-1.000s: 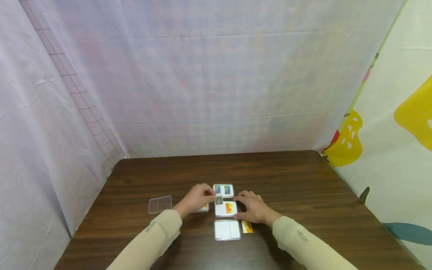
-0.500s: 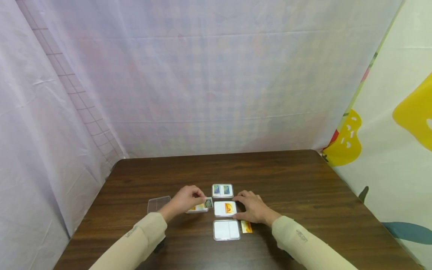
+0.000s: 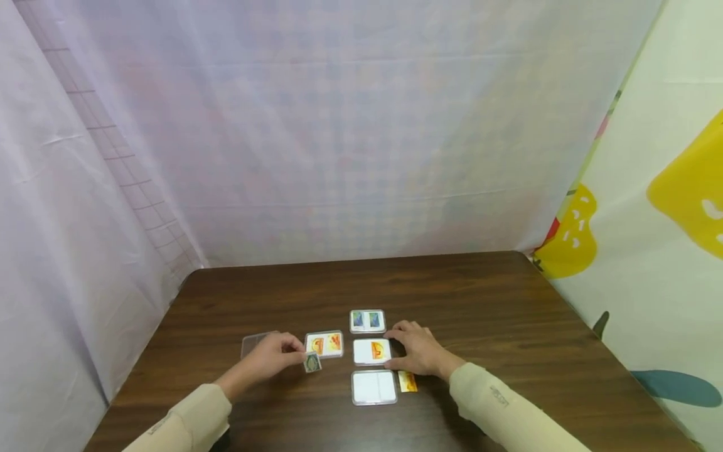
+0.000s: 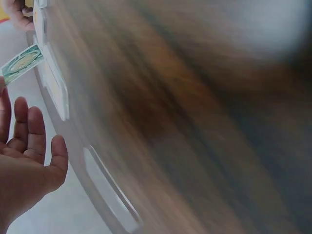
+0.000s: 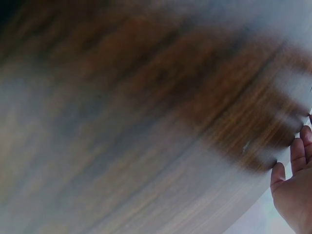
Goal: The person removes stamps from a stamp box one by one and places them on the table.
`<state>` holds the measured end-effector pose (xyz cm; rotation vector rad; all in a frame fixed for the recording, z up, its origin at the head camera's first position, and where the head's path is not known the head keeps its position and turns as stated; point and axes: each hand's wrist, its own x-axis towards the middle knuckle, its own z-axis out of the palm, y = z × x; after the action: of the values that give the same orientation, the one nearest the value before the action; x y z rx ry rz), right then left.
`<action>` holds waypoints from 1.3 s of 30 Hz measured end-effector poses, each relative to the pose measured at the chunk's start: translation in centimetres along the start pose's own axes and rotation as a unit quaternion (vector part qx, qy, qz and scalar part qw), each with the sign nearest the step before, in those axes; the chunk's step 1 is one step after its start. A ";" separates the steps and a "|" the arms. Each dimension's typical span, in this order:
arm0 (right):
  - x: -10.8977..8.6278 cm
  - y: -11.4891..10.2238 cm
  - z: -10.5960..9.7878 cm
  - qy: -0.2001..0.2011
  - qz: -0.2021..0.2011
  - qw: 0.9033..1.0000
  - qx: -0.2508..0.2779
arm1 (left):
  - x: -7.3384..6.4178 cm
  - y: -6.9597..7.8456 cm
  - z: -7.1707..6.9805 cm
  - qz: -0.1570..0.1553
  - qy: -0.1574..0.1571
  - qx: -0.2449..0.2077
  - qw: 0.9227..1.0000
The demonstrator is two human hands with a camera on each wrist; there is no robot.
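Left hand [image 3: 268, 356]: thumb and fingers pinch a small card [image 3: 312, 362] at one edge, near the left corner of a flat case [image 3: 309, 341], apparently above the counter [image 3: 480, 314]; contact is unclear. A light grip at the edge should keep it from bending or slipping. Right hand [image 3: 419, 351]: loosely bent fingers spread at the right edge of another case [image 3: 363, 353]; soft contact would best avoid nudging it. The card is thin, rectangular, stamp-like, green with a pale oval, and tilted.
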<state>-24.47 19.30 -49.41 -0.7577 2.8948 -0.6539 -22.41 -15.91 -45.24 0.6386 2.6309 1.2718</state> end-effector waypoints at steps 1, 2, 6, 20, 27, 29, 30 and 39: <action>0.0 0.0 0.1 0.000 -0.001 1.000 -0.001 | -0.4 -0.3 -0.2 0.001 -0.001 0.004 1.000; 0.0 -0.1 0.1 0.000 -0.001 1.000 -0.002 | -0.8 -0.5 -0.4 0.002 -0.004 0.002 1.000; 0.0 0.0 0.2 0.004 -0.003 1.000 -0.008 | -2.2 -1.5 -1.1 0.001 -0.030 -0.020 0.999; 0.0 -0.1 0.2 0.006 -0.004 1.000 -0.009 | -3.6 -3.1 -2.5 -0.012 -0.089 -0.045 0.995; 0.0 -0.1 0.3 0.007 -0.006 1.000 -0.007 | -3.6 -3.6 -2.0 0.001 -0.056 0.013 0.998; 0.0 -0.1 0.2 0.006 -0.005 1.000 -0.006 | -3.6 -3.6 -1.9 0.006 -0.044 0.038 0.998; 0.0 -0.1 0.2 0.006 -0.004 1.000 -0.006 | -3.5 -3.7 -1.8 0.009 -0.038 0.053 0.998; -0.1 -0.2 0.2 0.003 -0.001 1.000 -0.008 | -2.8 -3.9 -1.4 0.042 -0.011 0.142 0.989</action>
<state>-24.31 19.16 -49.49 -0.7612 2.9097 -0.6350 -21.55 -20.32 -47.53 0.8074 2.8187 0.9074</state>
